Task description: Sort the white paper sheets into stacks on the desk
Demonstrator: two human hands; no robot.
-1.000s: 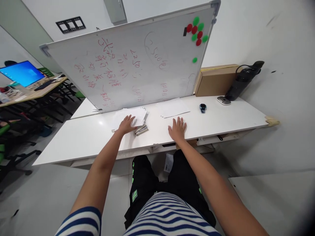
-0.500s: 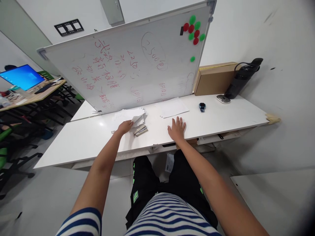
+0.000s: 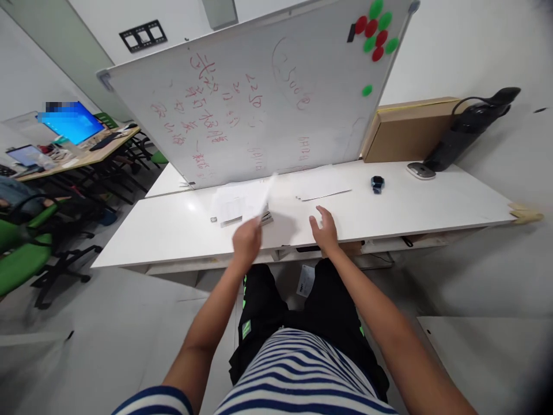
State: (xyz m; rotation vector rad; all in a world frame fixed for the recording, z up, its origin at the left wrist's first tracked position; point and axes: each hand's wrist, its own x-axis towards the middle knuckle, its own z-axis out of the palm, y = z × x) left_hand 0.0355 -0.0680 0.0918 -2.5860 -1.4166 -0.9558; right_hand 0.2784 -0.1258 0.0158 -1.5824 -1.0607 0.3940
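Note:
My left hand [image 3: 247,242] is closed on a sheet of paper [image 3: 264,199], blurred by motion and lifted at a slant. Under and behind it lies a pile of white papers [image 3: 228,204] on the white desk. The stapler [image 3: 267,218] shows only in part beside my left hand, partly hidden by the hand and the sheet. My right hand [image 3: 325,229] is open above the desk near its front edge, thumb and fingers apart, holding nothing. Just beyond it rests another stack of papers [image 3: 324,183], close to the whiteboard.
A whiteboard [image 3: 242,115] with red writing and magnets stands along the back of the desk [image 3: 173,230]. To the right are a watch [image 3: 377,184], a computer mouse [image 3: 421,170], a cardboard box [image 3: 410,132] and a black bottle [image 3: 470,129]. Green chairs [image 3: 26,253] stand at left.
My left hand has raised the sheet off the pile and moved right and nearer to me. My right hand has come off the desk, its fingers now curved. The view has shifted left.

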